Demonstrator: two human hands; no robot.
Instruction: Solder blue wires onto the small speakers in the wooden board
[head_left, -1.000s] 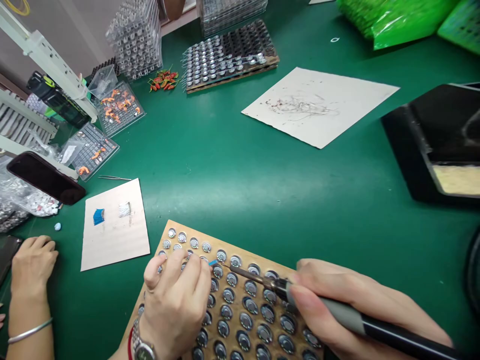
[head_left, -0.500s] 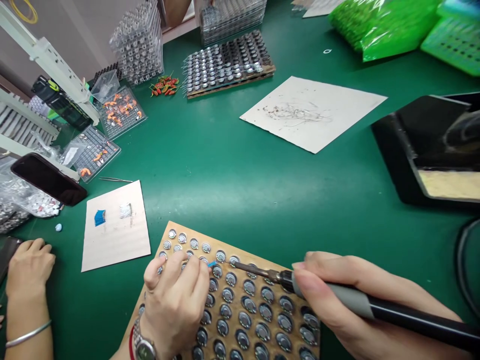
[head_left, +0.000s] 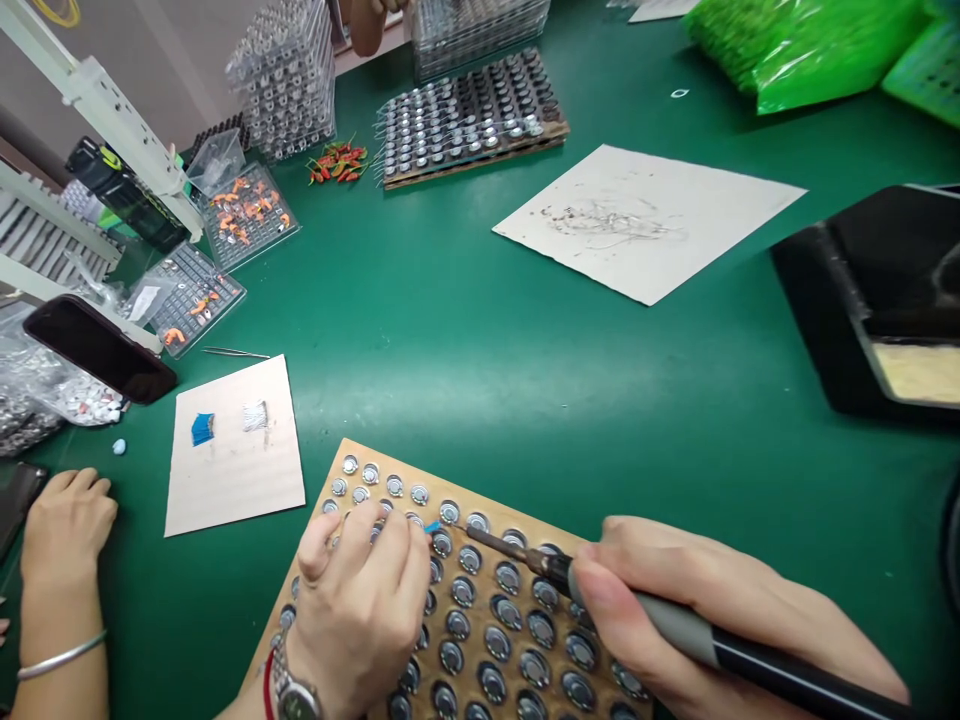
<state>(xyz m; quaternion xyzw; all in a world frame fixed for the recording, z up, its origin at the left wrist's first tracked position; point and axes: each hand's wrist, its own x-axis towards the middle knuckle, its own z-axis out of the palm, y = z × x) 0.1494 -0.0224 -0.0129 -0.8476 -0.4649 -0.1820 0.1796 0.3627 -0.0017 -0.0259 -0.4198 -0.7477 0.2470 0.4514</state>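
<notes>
Head view: left hand (head_left: 360,610) pinched shut on small blue wire (head_left: 432,526) over wooden board (head_left: 480,620) of round metal parts on green table (head_left: 487,350). Right hand (head_left: 705,620) gripped around soldering iron (head_left: 660,625), tip beside wire.

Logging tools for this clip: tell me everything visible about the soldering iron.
The soldering iron has a grey grip sleeve, a black handle running off the lower right, and a thin dark metal tip. The right hand holds it like a pen, slanted low over the wooden board, tip by a blue wire piece pinched in the left hand.
</notes>
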